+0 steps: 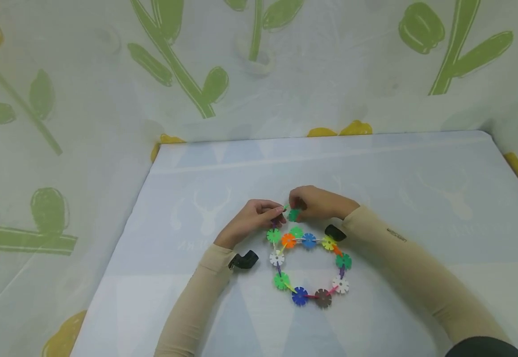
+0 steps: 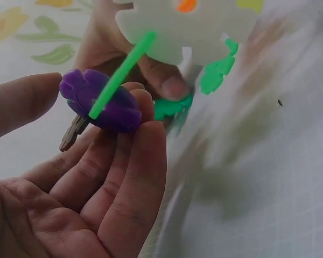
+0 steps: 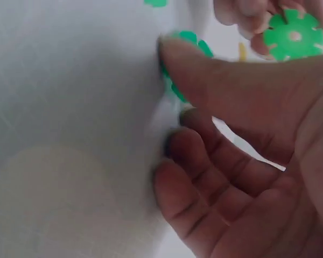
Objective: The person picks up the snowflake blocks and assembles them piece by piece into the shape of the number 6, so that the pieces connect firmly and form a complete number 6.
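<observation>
In the left wrist view, my left hand [image 1: 255, 218] pinches a purple snowflake disc [image 2: 124, 114] between thumb and fingers. A light green disc [image 2: 124, 72], seen edge-on, slots into it, and a brown disc [image 2: 72, 134] shows at its lower side. My right hand [image 1: 319, 202] pinches a darker green disc [image 1: 293, 214] close to the left fingertips; in the right wrist view its thumb covers part of that disc. Below both hands a ring of interlocked discs lies on the table, including an orange disc [image 1: 289, 241], a white disc [image 1: 277, 258] and a light green disc [image 1: 274, 235] at its upper left.
The ring's lower side has a dark blue disc [image 1: 299, 296] and a brown disc [image 1: 323, 298]. The pale patterned tabletop [image 1: 402, 307] extends around it, with flower-printed fabric [image 1: 312, 74] behind. Black wrist devices [image 1: 244, 260] sit near both cuffs.
</observation>
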Demonstrator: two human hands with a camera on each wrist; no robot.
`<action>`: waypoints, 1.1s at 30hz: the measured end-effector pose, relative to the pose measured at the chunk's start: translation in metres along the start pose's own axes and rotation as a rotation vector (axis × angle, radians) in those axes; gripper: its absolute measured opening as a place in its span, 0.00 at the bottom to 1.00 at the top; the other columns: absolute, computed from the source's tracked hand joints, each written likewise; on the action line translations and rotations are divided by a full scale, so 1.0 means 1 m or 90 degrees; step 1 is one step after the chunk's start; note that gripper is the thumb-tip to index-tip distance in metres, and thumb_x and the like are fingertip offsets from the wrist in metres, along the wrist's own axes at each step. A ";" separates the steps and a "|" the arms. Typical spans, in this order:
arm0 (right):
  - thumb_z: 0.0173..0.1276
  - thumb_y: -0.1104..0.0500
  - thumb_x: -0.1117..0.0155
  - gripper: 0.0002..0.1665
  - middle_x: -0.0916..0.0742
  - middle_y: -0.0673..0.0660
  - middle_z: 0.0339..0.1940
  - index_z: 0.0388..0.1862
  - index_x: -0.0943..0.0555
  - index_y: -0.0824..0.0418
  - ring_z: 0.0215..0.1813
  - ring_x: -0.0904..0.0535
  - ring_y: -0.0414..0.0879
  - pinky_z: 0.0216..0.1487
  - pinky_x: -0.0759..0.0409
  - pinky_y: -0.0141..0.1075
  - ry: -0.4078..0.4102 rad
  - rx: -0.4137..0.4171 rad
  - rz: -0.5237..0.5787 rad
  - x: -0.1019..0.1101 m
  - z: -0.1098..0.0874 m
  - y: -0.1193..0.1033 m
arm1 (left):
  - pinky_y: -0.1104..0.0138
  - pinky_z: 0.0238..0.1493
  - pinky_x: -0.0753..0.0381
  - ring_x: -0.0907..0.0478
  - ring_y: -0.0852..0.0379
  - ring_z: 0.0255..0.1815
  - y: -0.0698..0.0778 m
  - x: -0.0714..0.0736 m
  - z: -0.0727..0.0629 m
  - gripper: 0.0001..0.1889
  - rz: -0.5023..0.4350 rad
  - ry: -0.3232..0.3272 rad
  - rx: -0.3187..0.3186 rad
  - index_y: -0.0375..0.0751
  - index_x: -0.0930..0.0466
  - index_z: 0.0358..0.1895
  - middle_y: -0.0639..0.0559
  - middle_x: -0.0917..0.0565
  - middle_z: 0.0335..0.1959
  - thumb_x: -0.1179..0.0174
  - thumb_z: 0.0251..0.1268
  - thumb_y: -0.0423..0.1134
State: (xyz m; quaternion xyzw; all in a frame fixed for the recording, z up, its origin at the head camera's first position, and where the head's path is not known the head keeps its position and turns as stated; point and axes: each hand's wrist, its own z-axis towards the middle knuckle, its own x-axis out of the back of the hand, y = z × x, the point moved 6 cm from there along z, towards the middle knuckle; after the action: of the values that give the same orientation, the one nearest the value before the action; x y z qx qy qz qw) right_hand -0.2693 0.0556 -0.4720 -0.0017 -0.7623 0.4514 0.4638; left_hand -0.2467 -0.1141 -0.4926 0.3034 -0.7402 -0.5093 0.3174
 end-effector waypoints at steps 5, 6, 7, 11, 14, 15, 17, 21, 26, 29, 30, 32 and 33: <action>0.70 0.63 0.31 0.03 0.13 0.54 0.34 0.41 0.16 0.60 0.35 0.22 0.45 0.41 0.20 0.36 0.064 -0.013 0.072 0.010 -0.013 0.007 | 0.66 0.46 0.14 0.15 0.58 0.41 0.000 -0.002 0.000 0.20 0.001 -0.003 0.005 0.36 0.18 0.60 0.43 0.08 0.45 0.42 0.79 0.48; 0.71 0.62 0.31 0.04 0.12 0.54 0.35 0.42 0.15 0.61 0.34 0.21 0.44 0.40 0.20 0.35 0.079 -0.020 0.090 0.012 -0.016 0.010 | 0.66 0.47 0.14 0.15 0.58 0.41 0.001 -0.002 0.001 0.20 0.001 -0.003 0.006 0.36 0.18 0.59 0.43 0.08 0.45 0.42 0.79 0.48; 0.71 0.62 0.31 0.05 0.11 0.55 0.34 0.44 0.14 0.62 0.33 0.21 0.45 0.38 0.19 0.35 0.094 -0.028 0.112 0.015 -0.019 0.011 | 0.66 0.47 0.14 0.15 0.58 0.41 0.001 -0.002 0.001 0.20 0.000 -0.003 0.007 0.36 0.18 0.60 0.43 0.08 0.45 0.42 0.79 0.48; 0.72 0.60 0.31 0.08 0.10 0.59 0.32 0.46 0.12 0.64 0.30 0.21 0.46 0.33 0.19 0.35 0.147 -0.050 0.187 0.020 -0.028 0.015 | 0.67 0.48 0.14 0.15 0.58 0.42 0.002 -0.003 0.001 0.20 0.002 -0.002 0.006 0.36 0.18 0.60 0.43 0.08 0.46 0.42 0.79 0.49; 0.73 0.60 0.32 0.08 0.10 0.60 0.32 0.45 0.12 0.63 0.29 0.21 0.47 0.33 0.18 0.37 0.179 -0.045 0.219 0.022 -0.032 0.014 | 0.66 0.49 0.14 0.14 0.57 0.43 0.002 -0.003 0.001 0.20 0.003 0.000 0.001 0.36 0.18 0.59 0.43 0.08 0.46 0.42 0.79 0.49; 0.73 0.60 0.32 0.08 0.10 0.61 0.32 0.45 0.12 0.63 0.29 0.20 0.46 0.33 0.18 0.37 0.188 -0.042 0.223 0.022 -0.032 0.013 | 0.66 0.49 0.14 0.14 0.56 0.43 0.002 -0.004 0.001 0.20 0.003 0.000 0.000 0.36 0.18 0.59 0.44 0.08 0.46 0.42 0.79 0.49; 0.74 0.60 0.33 0.08 0.10 0.61 0.33 0.45 0.12 0.64 0.28 0.20 0.46 0.33 0.18 0.38 0.201 -0.033 0.231 0.021 -0.033 0.011 | 0.66 0.49 0.14 0.14 0.56 0.43 0.001 -0.004 0.001 0.20 0.005 0.001 -0.003 0.36 0.17 0.59 0.44 0.08 0.46 0.42 0.79 0.49; 0.75 0.61 0.34 0.08 0.11 0.63 0.32 0.44 0.12 0.65 0.27 0.21 0.45 0.32 0.20 0.36 0.217 -0.011 0.228 0.019 -0.032 0.006 | 0.67 0.49 0.14 0.14 0.57 0.43 0.000 -0.004 0.002 0.20 0.007 0.002 -0.008 0.36 0.17 0.59 0.45 0.08 0.46 0.42 0.79 0.49; 0.75 0.62 0.34 0.09 0.11 0.64 0.32 0.44 0.12 0.66 0.26 0.22 0.45 0.32 0.20 0.34 0.226 0.004 0.237 0.016 -0.030 0.002 | 0.67 0.47 0.14 0.14 0.57 0.42 0.000 -0.005 0.002 0.19 0.003 0.007 -0.012 0.37 0.16 0.58 0.46 0.07 0.44 0.42 0.78 0.49; 0.75 0.62 0.35 0.09 0.11 0.63 0.33 0.45 0.12 0.67 0.27 0.21 0.45 0.33 0.18 0.34 0.223 -0.001 0.245 0.015 -0.029 0.001 | 0.67 0.47 0.14 0.14 0.57 0.42 0.000 -0.005 0.002 0.19 0.000 0.008 -0.012 0.37 0.16 0.58 0.46 0.07 0.44 0.42 0.78 0.49; 0.75 0.62 0.35 0.09 0.10 0.63 0.34 0.45 0.11 0.67 0.27 0.21 0.45 0.33 0.18 0.34 0.223 -0.002 0.247 0.015 -0.029 0.001 | 0.67 0.47 0.14 0.14 0.57 0.42 0.000 -0.005 0.002 0.20 0.000 0.008 -0.011 0.37 0.16 0.58 0.46 0.07 0.44 0.42 0.78 0.49; 0.75 0.62 0.35 0.10 0.10 0.62 0.34 0.45 0.11 0.67 0.27 0.21 0.45 0.33 0.17 0.35 0.221 -0.004 0.248 0.014 -0.028 0.001 | 0.67 0.48 0.14 0.13 0.57 0.43 0.000 -0.005 0.002 0.20 0.000 0.007 -0.008 0.37 0.16 0.59 0.46 0.08 0.44 0.42 0.78 0.49; 0.75 0.62 0.35 0.10 0.10 0.61 0.34 0.46 0.11 0.67 0.28 0.21 0.45 0.33 0.17 0.35 0.221 -0.004 0.248 0.014 -0.028 0.001 | 0.67 0.48 0.14 0.13 0.57 0.43 0.001 -0.005 0.002 0.20 -0.001 0.006 -0.007 0.37 0.16 0.59 0.46 0.08 0.44 0.42 0.78 0.49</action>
State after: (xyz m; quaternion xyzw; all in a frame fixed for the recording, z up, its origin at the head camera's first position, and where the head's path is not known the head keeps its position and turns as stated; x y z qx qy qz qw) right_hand -0.2580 0.0812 -0.4579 -0.2276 -0.6579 0.5229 0.4919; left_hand -0.2455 -0.1088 -0.4934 0.3046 -0.7358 -0.5120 0.3220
